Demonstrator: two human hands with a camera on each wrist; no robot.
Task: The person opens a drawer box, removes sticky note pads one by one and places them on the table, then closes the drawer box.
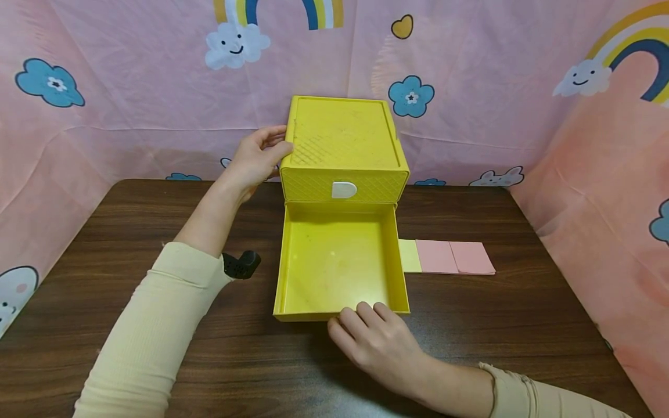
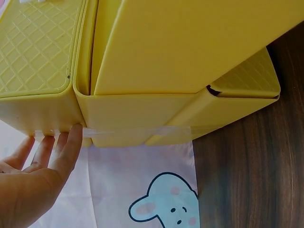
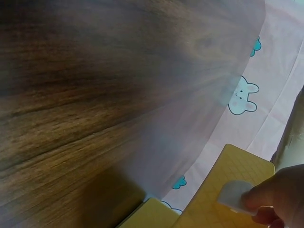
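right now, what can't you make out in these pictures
- Head view: where the paper notes end on the left, hidden by the open drawer.
- Head view: the inside of the top drawer, behind its closed front.
- Right wrist view: part of the white tab, covered by the right hand.

My left sleeve [image 1: 141,325]: pale cream, close-fitting, fine ribbed knit, smoother band at cuff, creases lower down. Black gadget [image 1: 243,265] juts from beside that cuff, chunky, blunt-ended, small holes dotting its side. My right sleeve [image 1: 543,396]: similar pale cream, rumpled cuff, uneven edge, folds ringing forearm. Left hand [image 1: 256,161], right hand [image 1: 378,347] both bare.
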